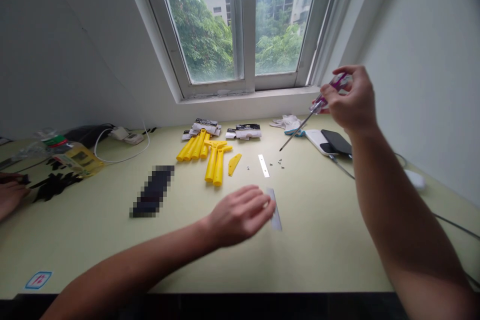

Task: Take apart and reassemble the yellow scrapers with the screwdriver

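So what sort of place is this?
Likely an indoor work table by a window: the right hand holds a screwdriver, and loose screws and yellow handles lie on top.

Workshop-like room, table [318, 250] by window [243, 25], screwdriver [318, 104], loose screws [279, 162], yellow handles [210, 166]

Purple-handled screwdriver [317, 105] slants tip-down in midair; thin grey strip [276, 217], blurred

The blurred left hand [242, 216] hides part of a smeared grey strip [276, 217] at its fingertips. The right hand [350, 100] covers some of the screwdriver [318, 104]. Pixelation masks a dark object [153, 192]; the left edge crops another person's hand [12, 199].
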`<state>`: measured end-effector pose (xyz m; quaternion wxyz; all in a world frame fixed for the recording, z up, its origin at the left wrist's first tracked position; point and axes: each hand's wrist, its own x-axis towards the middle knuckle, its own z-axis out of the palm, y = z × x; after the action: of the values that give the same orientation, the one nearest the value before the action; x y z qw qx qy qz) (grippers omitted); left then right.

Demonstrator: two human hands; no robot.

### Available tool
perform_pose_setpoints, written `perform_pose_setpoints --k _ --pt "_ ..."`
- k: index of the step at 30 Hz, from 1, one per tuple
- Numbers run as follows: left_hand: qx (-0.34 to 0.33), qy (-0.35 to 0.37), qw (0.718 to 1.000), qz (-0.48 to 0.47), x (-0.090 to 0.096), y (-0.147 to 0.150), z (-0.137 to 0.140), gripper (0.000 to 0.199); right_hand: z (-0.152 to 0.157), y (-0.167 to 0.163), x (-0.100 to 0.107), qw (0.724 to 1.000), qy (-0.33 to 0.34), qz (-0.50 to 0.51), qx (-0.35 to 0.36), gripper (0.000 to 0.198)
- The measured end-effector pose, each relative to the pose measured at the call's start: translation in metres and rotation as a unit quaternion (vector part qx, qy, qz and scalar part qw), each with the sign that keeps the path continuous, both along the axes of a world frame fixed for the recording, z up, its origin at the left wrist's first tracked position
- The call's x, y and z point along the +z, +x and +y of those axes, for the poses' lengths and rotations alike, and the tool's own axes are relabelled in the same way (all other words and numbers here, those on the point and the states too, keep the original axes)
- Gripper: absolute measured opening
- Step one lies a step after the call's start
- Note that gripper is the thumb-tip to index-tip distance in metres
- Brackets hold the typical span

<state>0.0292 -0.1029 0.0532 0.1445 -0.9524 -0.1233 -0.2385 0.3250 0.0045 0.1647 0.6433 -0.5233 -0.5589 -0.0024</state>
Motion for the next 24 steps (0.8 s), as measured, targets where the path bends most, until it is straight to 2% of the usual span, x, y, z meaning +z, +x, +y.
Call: perform_pose_setpoints --k 4,6,8,11,19,24 --pt "0.079 0.007 0.993 0.085 0.003 0.022 0.089 0.026 -0.004 -0.003 0.003 1.0 -0.005 0.0 -0.012 0.038" --pt "0.108 0.0 0.984 0.14 0.002 0.033 0.12 0.026 -0.005 -0.004 0.003 1.0 -0.004 0.0 -0.018 0.037" --pt "0.108 0.004 0.978 0.177 0.0 0.042 0.137 0.027 -0.006 -0.003 0.003 1.0 -0.005 -0.004 -0.026 0.036" --pt "0.092 0.014 0.975 0.2 -0.005 0.049 0.145 0.027 -0.005 0.001 0.0 1.0 -0.007 -0.013 -0.024 0.037" --pt "0.08 0.029 0.972 0.218 -0.013 0.049 0.145 0.024 0.001 0.005 -0.003 1.0 -0.007 -0.016 -0.008 0.037" --pt "0.079 -0.013 0.969 0.234 -0.009 0.048 0.146 0.025 0.001 0.004 -0.002 1.0 0.0 -0.01 -0.002 0.037"
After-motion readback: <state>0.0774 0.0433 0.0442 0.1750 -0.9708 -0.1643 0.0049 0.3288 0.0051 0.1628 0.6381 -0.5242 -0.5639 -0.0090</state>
